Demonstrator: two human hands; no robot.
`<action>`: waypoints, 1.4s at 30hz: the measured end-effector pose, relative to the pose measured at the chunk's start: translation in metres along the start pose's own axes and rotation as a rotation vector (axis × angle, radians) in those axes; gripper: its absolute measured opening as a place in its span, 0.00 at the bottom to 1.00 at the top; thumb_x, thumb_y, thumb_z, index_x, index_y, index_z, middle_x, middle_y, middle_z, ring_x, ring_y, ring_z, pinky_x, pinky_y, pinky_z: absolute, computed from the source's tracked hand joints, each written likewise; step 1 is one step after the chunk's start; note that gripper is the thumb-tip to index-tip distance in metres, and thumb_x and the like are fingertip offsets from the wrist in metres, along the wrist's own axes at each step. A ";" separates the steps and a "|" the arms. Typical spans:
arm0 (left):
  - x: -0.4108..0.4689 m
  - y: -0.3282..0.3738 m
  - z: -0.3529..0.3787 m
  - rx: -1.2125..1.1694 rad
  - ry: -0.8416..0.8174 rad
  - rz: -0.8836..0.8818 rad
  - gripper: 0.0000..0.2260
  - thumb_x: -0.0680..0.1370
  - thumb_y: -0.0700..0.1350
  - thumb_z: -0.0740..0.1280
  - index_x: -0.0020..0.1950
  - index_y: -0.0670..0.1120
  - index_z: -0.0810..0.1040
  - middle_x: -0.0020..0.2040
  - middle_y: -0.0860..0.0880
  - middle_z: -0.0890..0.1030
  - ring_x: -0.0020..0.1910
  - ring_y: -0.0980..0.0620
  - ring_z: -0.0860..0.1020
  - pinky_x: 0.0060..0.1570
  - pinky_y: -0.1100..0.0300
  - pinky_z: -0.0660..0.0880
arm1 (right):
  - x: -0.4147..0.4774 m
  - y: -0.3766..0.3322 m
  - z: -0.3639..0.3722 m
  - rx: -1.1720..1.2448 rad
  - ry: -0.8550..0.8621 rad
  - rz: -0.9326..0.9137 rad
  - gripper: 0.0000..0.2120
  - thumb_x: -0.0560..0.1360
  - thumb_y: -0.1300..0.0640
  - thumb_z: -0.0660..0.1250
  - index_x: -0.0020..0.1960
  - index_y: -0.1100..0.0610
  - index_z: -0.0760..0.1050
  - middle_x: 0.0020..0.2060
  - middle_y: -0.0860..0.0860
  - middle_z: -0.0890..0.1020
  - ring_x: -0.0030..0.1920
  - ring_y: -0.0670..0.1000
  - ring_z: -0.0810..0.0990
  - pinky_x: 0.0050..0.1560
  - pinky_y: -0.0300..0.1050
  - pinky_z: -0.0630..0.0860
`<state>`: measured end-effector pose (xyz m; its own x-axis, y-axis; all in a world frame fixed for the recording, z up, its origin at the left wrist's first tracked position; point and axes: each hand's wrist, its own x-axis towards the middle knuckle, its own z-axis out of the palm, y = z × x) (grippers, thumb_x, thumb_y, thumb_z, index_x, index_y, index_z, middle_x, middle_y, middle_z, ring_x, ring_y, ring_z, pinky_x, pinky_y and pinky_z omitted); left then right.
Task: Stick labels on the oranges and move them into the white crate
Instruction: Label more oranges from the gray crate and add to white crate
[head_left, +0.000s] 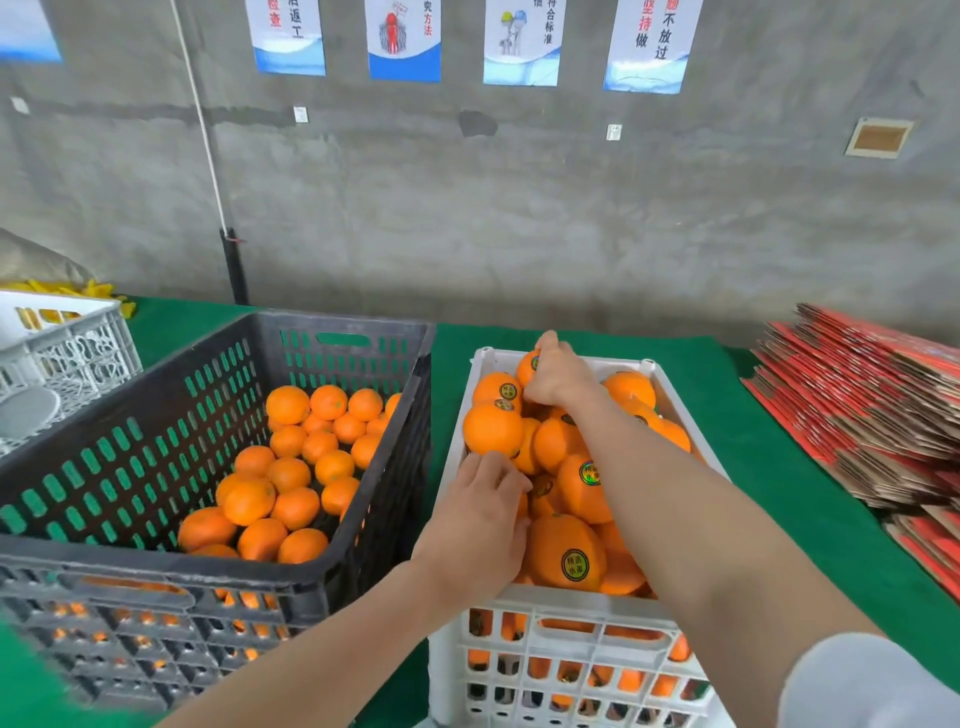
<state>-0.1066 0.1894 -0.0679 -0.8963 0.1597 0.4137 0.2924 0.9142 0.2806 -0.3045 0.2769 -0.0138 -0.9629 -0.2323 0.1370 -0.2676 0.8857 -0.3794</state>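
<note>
Three crates stand on the green tabletop (779, 467). The black crate (130, 467) on the left holds roughly two dozen unlabelled oranges (288, 474). The white crate (488, 608) beside it is heaped with labelled oranges (556, 441), round green labels (574, 565) showing on several. A second white crate (78, 353) sits at the far left edge.

The right hand (558, 379) reaches to the white crate's far end, its fingers wrapped around the far orange (529, 365) on the heap. The left hand (478, 509) is at the near left side, fingers bent down among the fruit; I cannot tell whether they grasp anything.

One stack of red flattened cartons (857, 405) lies at the right.
</note>
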 end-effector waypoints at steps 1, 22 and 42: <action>0.000 0.000 0.000 0.000 0.000 0.002 0.15 0.81 0.49 0.58 0.67 0.49 0.71 0.63 0.52 0.68 0.63 0.54 0.62 0.66 0.62 0.61 | -0.001 0.001 -0.001 -0.015 -0.003 0.005 0.38 0.69 0.58 0.72 0.72 0.57 0.54 0.66 0.58 0.67 0.61 0.61 0.73 0.56 0.56 0.76; -0.005 -0.131 -0.147 0.056 -0.084 -0.337 0.09 0.77 0.40 0.60 0.46 0.39 0.79 0.49 0.42 0.81 0.49 0.42 0.78 0.47 0.56 0.74 | -0.147 -0.149 0.029 0.335 0.144 -0.561 0.11 0.75 0.64 0.63 0.57 0.60 0.74 0.54 0.56 0.79 0.56 0.55 0.75 0.58 0.46 0.69; -0.002 -0.312 -0.051 0.649 -0.988 -0.244 0.24 0.76 0.50 0.68 0.68 0.41 0.66 0.63 0.43 0.73 0.59 0.45 0.71 0.51 0.55 0.68 | -0.158 -0.176 0.082 0.040 -0.265 -0.527 0.25 0.79 0.55 0.59 0.74 0.48 0.56 0.73 0.47 0.61 0.72 0.50 0.58 0.69 0.51 0.62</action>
<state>-0.1790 -0.1153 -0.1124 -0.8559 -0.0861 -0.5100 0.1122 0.9316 -0.3456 -0.1084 0.1249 -0.0433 -0.6736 -0.7342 0.0852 -0.7084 0.6085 -0.3575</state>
